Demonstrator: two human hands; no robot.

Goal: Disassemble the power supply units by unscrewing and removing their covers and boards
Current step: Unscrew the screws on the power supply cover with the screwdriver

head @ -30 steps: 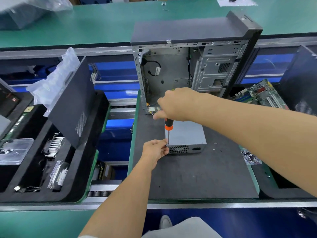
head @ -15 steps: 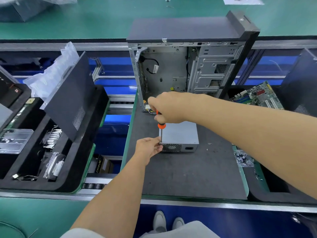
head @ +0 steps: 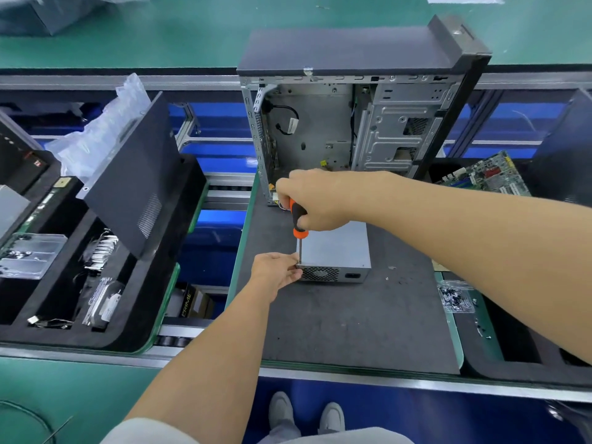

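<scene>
Flat on dark mat, grey metal power supply unit [head: 336,248], mesh vent facing viewer.

Dark grey mat [head: 336,322] under power supply unit [head: 336,251] and open computer case [head: 352,123].

A green worktop [head: 160,36] spans the far side, edged by a grey metal rail [head: 96,79]. Nearer, a dark grey mat [head: 352,315] lies on a green-rimmed pallet, with blue panels [head: 221,116] behind the conveyor frame. A black foam tray [head: 134,322] sits to the left. Another green worktop [head: 64,389] runs along the near edge. Even, bright light falls throughout.
</scene>
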